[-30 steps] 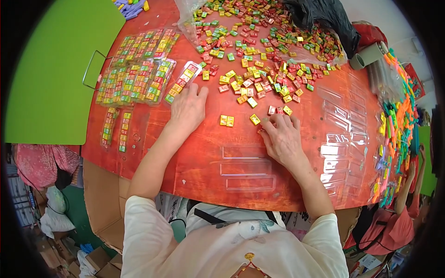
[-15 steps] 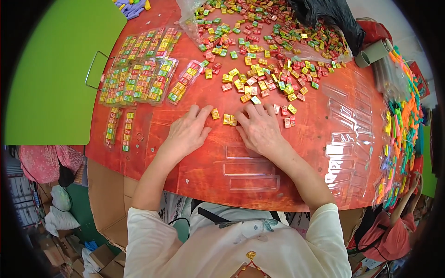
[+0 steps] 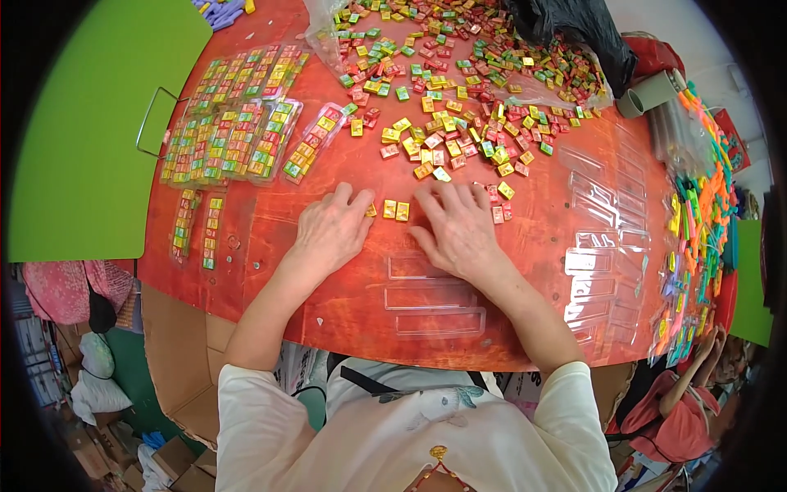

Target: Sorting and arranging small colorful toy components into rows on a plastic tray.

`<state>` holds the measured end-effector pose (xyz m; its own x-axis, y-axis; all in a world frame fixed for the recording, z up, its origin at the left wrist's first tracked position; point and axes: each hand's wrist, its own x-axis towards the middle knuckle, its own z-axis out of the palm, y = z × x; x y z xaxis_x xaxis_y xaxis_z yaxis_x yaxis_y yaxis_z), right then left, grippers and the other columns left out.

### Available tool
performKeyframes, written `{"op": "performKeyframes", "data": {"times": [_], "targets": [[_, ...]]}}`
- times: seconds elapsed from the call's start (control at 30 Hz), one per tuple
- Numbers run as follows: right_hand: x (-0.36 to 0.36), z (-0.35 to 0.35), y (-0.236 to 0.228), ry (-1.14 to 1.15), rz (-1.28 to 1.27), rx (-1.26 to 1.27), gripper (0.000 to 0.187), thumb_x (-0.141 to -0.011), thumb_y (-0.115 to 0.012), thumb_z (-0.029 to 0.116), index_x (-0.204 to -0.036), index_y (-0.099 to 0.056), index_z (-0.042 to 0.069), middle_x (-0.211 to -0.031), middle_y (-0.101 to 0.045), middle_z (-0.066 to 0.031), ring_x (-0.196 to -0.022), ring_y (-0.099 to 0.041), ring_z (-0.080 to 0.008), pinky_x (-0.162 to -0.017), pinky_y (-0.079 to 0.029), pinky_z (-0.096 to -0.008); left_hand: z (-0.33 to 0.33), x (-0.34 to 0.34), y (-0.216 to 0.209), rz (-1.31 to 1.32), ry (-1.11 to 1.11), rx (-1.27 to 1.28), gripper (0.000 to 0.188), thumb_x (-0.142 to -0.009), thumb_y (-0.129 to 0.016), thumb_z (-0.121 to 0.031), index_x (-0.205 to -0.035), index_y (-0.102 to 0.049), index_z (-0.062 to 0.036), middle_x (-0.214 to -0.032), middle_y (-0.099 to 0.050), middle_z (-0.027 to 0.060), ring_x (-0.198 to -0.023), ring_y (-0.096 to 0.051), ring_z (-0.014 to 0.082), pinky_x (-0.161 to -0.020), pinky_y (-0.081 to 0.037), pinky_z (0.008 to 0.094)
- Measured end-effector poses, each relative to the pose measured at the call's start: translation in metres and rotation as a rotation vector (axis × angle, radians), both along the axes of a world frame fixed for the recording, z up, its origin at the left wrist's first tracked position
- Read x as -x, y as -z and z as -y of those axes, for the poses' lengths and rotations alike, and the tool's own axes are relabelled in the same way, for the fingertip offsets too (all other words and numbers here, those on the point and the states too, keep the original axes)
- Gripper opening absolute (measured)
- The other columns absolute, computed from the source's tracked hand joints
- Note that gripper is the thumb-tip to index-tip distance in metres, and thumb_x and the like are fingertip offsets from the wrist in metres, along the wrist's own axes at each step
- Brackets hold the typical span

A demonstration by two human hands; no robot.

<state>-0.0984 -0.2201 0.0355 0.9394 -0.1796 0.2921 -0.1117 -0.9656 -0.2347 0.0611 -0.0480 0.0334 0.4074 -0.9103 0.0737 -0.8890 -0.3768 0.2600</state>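
My left hand [image 3: 330,228] rests low over the red table, its thumb and forefinger closed around a small yellow box [image 3: 371,211] that shows only in part. Just to the right, a pair of yellow boxes [image 3: 396,211] lies side by side, touching neither hand. My right hand [image 3: 461,227] is open, thumb and fingers apart, with nothing visible in it. Beyond its fingertips are loose red and yellow boxes [image 3: 506,190]. Below and between my forearms lie clear plastic trays [image 3: 440,322], the upper one partly under my right hand.
Loose red, yellow and green boxes [image 3: 443,139] spread toward a black bag [image 3: 574,37] at the back. Filled trays [image 3: 221,148] are stacked at left beside a green board [image 3: 74,139]. More clear trays [image 3: 594,262] and colourful plastic pieces [image 3: 705,221] lie right. Another person [image 3: 672,410] sits far right.
My left thumb and forefinger have come around the single yellow box, drawing it slightly nearer. My right hand has moved off the yellow pair, its thumb spreading away. The whole view has shifted slightly.
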Motion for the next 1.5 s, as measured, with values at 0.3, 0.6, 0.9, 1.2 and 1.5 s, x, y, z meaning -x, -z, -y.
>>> {"op": "performKeyframes", "data": {"times": [0.3,0.6,0.9,1.2,1.5], "targets": [[-0.017,0.034,0.021,0.203,0.021,0.153,0.018,-0.084,-0.07,0.02,-0.095,-0.064,0.007,-0.097,-0.062,-0.0083,-0.096,-0.058,-0.0253,-0.09,-0.04,-0.0431,0.008,0.01,0.002,0.0,0.06,0.079,0.037,-0.086,-0.073,-0.022,-0.12,-0.062,-0.0133,-0.1,-0.051,0.0111,-0.084,-0.063,0.031,-0.069,-0.055,0.0441],[-0.027,0.004,0.012,0.075,0.111,-0.134,0.015,-0.089,-0.068,0.02,-0.098,-0.069,0.008,-0.089,-0.061,-0.0082,-0.089,-0.061,-0.026,-0.086,-0.04,-0.0428,-0.011,0.009,0.003,-0.008,0.027,0.11,0.029,-0.086,-0.073,-0.019,-0.111,-0.061,-0.0087,-0.096,-0.051,0.013,-0.084,-0.064,0.0298,-0.065,-0.056,0.0425],[-0.03,-0.024,0.007,-0.08,0.11,0.038,0.018,-0.084,-0.073,0.024,-0.088,-0.066,0.009,-0.088,-0.055,-0.0085,-0.088,-0.057,-0.0264,-0.086,-0.039,-0.0448,-0.01,0.01,0.007,-0.018,-0.02,0.113,0.028,-0.086,-0.071,-0.017,-0.11,-0.061,-0.007,-0.095,-0.051,0.0131,-0.084,-0.064,0.0302,-0.066,-0.056,0.0424],[-0.035,-0.018,0.009,-0.137,0.064,0.017,0.027,-0.08,-0.075,0.026,-0.096,-0.061,0.009,-0.094,-0.055,-0.0097,-0.095,-0.056,-0.0267,-0.086,-0.038,-0.0447,-0.012,0.01,0.007,-0.005,-0.009,0.15,0.024,-0.085,-0.071,-0.016,-0.104,-0.06,-0.0066,-0.094,-0.052,0.0134,-0.082,-0.065,0.0308,-0.064,-0.055,0.0432],[-0.086,0.01,0.007,-0.016,0.111,0.203,0.016,-0.085,-0.066,0.014,-0.1,-0.068,0.009,-0.092,-0.057,-0.0079,-0.092,-0.058,-0.0253,-0.087,-0.042,-0.0426,-0.009,0.014,0.0,-0.054,-0.026,0.059,0.033,-0.084,-0.072,-0.024,-0.111,-0.061,-0.008,-0.097,-0.052,0.0137,-0.086,-0.063,0.032,-0.068,-0.054,0.0452]]}}
